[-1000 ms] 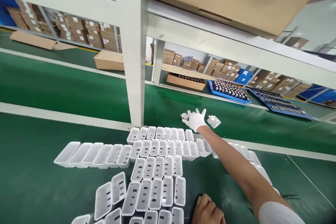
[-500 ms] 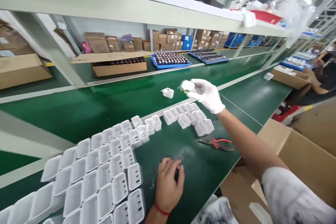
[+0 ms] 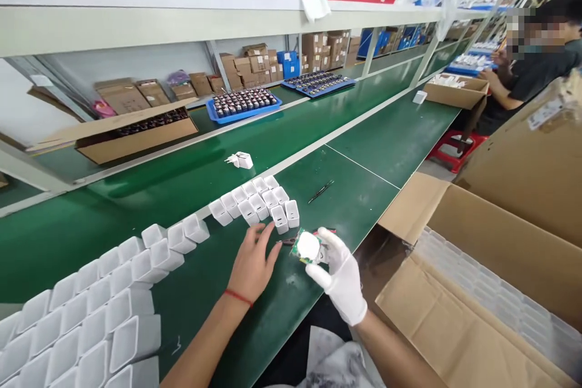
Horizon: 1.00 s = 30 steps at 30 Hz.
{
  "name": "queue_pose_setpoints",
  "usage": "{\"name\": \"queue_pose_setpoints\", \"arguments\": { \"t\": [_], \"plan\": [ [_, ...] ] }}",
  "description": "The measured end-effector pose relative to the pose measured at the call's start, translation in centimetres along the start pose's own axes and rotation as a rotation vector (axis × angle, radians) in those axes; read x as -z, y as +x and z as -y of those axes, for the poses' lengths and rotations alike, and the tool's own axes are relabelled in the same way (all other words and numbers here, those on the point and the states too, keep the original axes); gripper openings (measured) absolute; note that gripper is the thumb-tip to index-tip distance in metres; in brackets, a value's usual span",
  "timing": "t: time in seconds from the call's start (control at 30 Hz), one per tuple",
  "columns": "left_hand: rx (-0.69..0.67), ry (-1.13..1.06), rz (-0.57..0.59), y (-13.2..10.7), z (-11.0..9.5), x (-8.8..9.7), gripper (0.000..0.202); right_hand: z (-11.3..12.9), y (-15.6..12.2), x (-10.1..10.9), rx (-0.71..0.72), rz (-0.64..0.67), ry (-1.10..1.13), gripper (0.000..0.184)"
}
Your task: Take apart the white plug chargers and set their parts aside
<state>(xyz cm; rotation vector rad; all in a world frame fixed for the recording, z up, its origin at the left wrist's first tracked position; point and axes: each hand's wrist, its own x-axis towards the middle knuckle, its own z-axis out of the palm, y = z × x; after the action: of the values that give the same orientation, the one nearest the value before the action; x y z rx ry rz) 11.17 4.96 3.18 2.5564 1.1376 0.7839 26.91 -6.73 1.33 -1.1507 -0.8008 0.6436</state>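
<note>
In my gloved right hand is a small circuit board with a green edge and a white block on it, gripped between thumb and fingers. My bare left hand, fingers apart, reaches beside a small group of white plastic housings; whether a fingertip touches the nearest one I cannot tell. Behind the board lie red-handled pliers, mostly hidden. More white open-topped housings stand in rows at the left. A pair of dark tweezers rests on the green bench farther back.
A white plug adapter lies on the green belt. Beyond it are blue trays of small parts and an open carton. At the right, a large cardboard box holds clear plastic trays. A co-worker sits farther along.
My right hand has brought the circuit board back from over the belt, nearer to me. My left hand has moved forward to the small group of housings. The view has turned right.
</note>
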Motion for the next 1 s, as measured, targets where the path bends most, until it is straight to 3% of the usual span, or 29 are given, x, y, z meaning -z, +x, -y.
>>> {"name": "queue_pose_setpoints", "arguments": {
  "t": [0.1, 0.17, 0.23, 0.33, 0.47, 0.57, 0.63, 0.7, 0.83, 1.0],
  "plan": [
    [0.017, 0.082, -0.006, 2.7, 0.4, -2.5, 0.027, 0.8, -0.4, 1.5, 0.098, 0.087, -0.172, 0.053],
    [0.024, 0.101, -0.005, 3.1, 0.7, -2.8, 0.022, 1.4, 0.0, 2.3, 0.202, 0.142, -0.258, 0.052],
    [0.026, 0.112, -0.003, 2.2, 0.9, -2.0, 0.022, 1.8, 0.5, 2.6, 0.316, 0.177, -0.331, 0.052],
    [0.013, 0.077, 0.027, -1.3, 0.8, 0.7, 0.018, 2.2, 1.0, 2.3, 0.413, 0.244, -0.418, 0.055],
    [0.033, -0.123, 0.149, -7.1, 1.1, 3.1, 0.011, 2.7, 1.5, 0.7, 0.386, 0.395, -0.474, 0.067],
    [0.160, -0.243, 0.152, -9.6, 1.9, 2.9, 0.044, 3.2, 2.5, -1.1, 0.477, 0.553, -0.560, 0.075],
    [0.221, -0.311, 0.137, -10.1, 2.6, 2.4, 0.067, 3.5, 3.4, -2.3, 0.562, 0.701, -0.640, 0.079],
    [0.229, -0.343, 0.118, -10.2, 3.2, 1.8, 0.074, 3.9, 4.3, -3.6, 0.662, 0.839, -0.725, 0.079],
    [0.151, -0.322, 0.090, -10.1, 3.8, 1.5, 0.059, 4.5, 5.6, -5.7, 0.829, 1.033, -0.868, 0.072],
    [0.068, -0.325, 0.067, -10.2, 3.8, 1.4, 0.053, 5.0, 6.2, -7.0, 0.901, 1.177, -0.955, 0.074]
  ]
}}
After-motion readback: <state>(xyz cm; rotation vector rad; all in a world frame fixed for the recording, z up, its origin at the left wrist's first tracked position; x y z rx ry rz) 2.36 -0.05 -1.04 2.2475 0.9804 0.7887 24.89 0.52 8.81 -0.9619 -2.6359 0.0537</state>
